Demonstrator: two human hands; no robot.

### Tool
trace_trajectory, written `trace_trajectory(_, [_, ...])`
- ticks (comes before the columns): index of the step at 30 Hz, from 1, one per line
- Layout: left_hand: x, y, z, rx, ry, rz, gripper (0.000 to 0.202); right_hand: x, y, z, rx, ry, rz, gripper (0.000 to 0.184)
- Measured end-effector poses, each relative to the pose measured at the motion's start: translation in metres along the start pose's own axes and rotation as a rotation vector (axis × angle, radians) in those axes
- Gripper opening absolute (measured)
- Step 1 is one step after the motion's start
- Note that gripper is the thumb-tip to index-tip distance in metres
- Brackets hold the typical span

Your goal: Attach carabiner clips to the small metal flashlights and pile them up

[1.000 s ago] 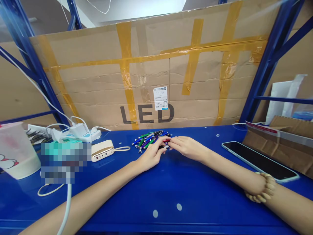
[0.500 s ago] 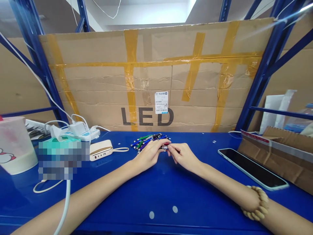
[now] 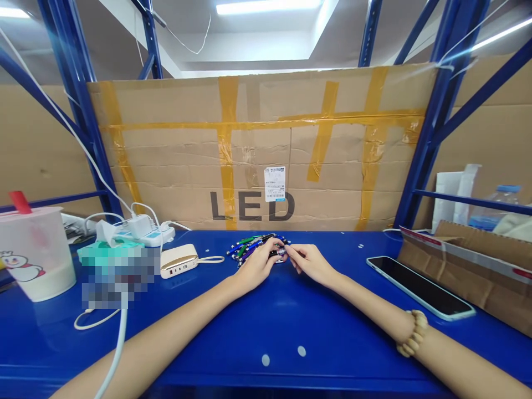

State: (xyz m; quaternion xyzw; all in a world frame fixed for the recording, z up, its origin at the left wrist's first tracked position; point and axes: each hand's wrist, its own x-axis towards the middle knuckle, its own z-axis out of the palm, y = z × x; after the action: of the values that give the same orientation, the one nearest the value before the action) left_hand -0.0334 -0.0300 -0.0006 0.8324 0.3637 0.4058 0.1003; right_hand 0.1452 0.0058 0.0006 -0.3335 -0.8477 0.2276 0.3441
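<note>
Workbench [image 3: 332, 338], left hand [image 3: 257, 266], right hand [image 3: 311, 264] pinching pen [image 3: 280, 252]

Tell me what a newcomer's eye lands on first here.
A large brown cardboard sheet crossed with yellow tape and printed LED fills the middle behind the glossy blue bench top. At the bench's centre lies a heap of slim blue, green and purple pens, with the bare left hand and right hand meeting at its near edge.

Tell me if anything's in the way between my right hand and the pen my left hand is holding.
Nothing visible stands in the way. The right hand is already up against the metal-banded end of the pen, held by the left hand. The pile of pens lies beyond the left hand, not between them.
</note>
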Motion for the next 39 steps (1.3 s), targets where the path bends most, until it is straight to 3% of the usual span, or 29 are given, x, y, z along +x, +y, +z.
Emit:
trace_trajectory(8, [0.0, -0.006, 0.008, -0.018, 0.052, -0.043, 0.018, -0.002, -0.005, -0.001, -0.113, 0.018, 0.039, 0.046])
trace_trajectory(15, [0.002, -0.01, 0.002, -0.077, 0.312, -0.28, 0.016, 0.002, 0.008, -0.017, -0.324, 0.187, 0.127, 0.044])
trace_trajectory(23, [0.004, -0.022, 0.0, -0.224, 0.555, -0.425, 0.016, 0.003, 0.021, -0.021, -0.444, 0.163, 0.077, 0.031])
trace_trajectory(27, [0.004, -0.023, 0.0, -0.263, 0.626, -0.448, 0.016, 0.0, 0.005, -0.012, -0.424, 0.121, -0.047, 0.021])
trace_trajectory(33, [0.005, -0.023, 0.0, -0.283, 0.635, -0.431, 0.015, -0.009, -0.027, 0.016, -0.395, -0.15, -0.385, 0.034])
trace_trajectory(39, [0.005, -0.022, 0.001, -0.275, 0.561, -0.356, 0.019, -0.002, -0.02, 0.021, -0.427, -0.167, -0.494, 0.022])
